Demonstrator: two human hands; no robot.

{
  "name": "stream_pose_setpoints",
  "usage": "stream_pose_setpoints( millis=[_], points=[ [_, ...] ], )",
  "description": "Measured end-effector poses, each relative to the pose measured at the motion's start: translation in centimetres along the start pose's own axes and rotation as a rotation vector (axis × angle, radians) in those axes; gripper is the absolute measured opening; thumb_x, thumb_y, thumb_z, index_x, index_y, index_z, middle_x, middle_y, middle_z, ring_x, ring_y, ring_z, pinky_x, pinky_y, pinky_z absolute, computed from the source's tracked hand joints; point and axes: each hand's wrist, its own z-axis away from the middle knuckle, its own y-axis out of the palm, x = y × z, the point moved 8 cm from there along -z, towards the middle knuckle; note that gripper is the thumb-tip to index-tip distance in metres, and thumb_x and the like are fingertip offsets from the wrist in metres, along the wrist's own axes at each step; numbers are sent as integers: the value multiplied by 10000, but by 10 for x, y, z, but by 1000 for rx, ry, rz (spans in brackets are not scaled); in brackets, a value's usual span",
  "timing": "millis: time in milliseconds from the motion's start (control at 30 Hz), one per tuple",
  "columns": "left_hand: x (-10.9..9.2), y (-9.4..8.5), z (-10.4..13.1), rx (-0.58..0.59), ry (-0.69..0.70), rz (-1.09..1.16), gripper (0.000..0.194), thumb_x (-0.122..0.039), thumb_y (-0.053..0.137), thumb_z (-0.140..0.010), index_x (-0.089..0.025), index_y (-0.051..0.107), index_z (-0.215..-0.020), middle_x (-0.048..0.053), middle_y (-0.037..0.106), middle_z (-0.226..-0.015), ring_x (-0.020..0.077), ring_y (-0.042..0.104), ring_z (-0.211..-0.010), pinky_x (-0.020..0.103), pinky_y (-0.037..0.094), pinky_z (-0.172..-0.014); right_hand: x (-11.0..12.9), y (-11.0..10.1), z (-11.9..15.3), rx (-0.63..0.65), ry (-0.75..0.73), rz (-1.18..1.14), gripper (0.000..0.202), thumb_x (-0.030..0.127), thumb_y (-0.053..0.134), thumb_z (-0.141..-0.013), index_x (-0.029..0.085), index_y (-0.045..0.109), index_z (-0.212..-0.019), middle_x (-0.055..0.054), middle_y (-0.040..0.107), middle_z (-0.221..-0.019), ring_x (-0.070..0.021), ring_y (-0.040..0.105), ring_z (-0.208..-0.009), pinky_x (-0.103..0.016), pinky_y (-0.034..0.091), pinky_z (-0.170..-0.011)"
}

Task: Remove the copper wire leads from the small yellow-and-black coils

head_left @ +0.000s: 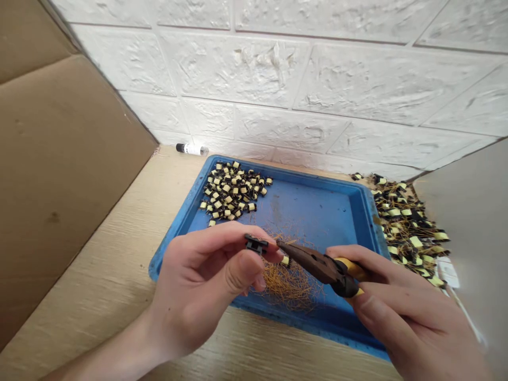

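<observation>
Between thumb and fingers, my left hand (198,286) grips a small black transformer bobbin (256,243) over the tray. My right hand (408,307) is closed around the yellow handles of rusty-brown needle-nose pliers (313,262). The pliers' tip points left and sits just right of the bobbin, by my left fingertips; whether wire is in the jaws is too small to tell. Beneath both hands, a tangle of copper-coloured wire clippings (291,288) lies in the blue tray (317,182). One yellow-taped transformer (285,261) shows among the clippings.
Many yellow-and-black transformers (232,190) are heaped in the tray's back left. Another pile with long wire leads (408,227) lies right of the tray. A small bottle (191,149) rests by the white wall (270,69). Cardboard (67,159) stands at the left.
</observation>
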Motion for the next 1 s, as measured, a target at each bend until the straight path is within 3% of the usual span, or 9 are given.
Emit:
stream_pose_setpoints(
  millis=[133,300,500,667,700,733,800,900,1000],
  points=[
    [-1,6,-1,32,1,48,133,-313,782,-900,-315,820,-1028,-36,815,-878,49,723,-695,50,579,-641,-1,-1,-1,-15,15,15,559,443,549,-990,240,602,-472,-32,664,-601,-192,716,-763,-231,596,-705],
    [-7,6,-5,0,63,7,134,-369,836,-836,-269,826,-924,-22,814,-780,48,704,-604,40,550,-555,0,0,-1,-15,2,-17,551,403,547,-991,233,611,-471,-29,748,-801,-164,713,-776,-206,587,-685],
    [-22,5,-4,-40,261,-367,211,-405,803,-862,-202,802,-806,-16,808,-723,72,734,-630,60,566,-611,6,2,0,-64,-88,62,496,314,576,-968,197,571,-485,-38,724,-963,-128,692,-713,-208,542,-597],
    [-32,34,22,67,548,-545,200,-253,776,-904,-151,714,-744,-12,791,-727,83,752,-646,96,601,-713,0,-24,-8,-280,-80,300,394,293,630,-925,205,641,-541,-68,743,-910,-163,696,-672,-268,549,-597],
    [-33,29,24,-8,541,-534,202,-250,753,-924,-149,707,-754,-15,783,-714,85,752,-649,111,607,-758,0,-35,-8,-367,-64,312,364,258,640,-912,207,647,-552,-68,749,-912,-178,715,-714,-275,562,-632],
    [-32,32,25,26,535,-559,177,-240,737,-936,-155,715,-783,-12,790,-739,81,753,-660,102,604,-748,1,-41,-7,-410,-73,291,344,234,634,-916,209,657,-574,-67,754,-950,-184,726,-753,-281,574,-670],
    [-30,34,21,103,503,-618,81,-196,774,-899,-166,741,-831,-7,801,-755,99,757,-654,112,613,-690,5,-39,-8,-353,-98,333,368,219,624,-931,201,648,-565,-80,748,-1029,-171,724,-766,-267,575,-672],
    [-35,12,11,-44,448,-631,134,-307,752,-926,-215,762,-830,-52,781,-692,67,701,-570,97,568,-587,20,-21,-6,-195,-238,380,461,237,613,-944,176,596,-488,-119,739,-1007,-144,717,-697,-225,561,-597],
    [-34,-2,7,-125,392,-588,200,-425,733,-925,-256,776,-826,-62,795,-742,72,717,-617,107,578,-604,24,-13,-3,-145,-267,387,514,244,582,-965,168,565,-457,-133,738,-950,-142,726,-677,-220,580,-618]
  ],
)
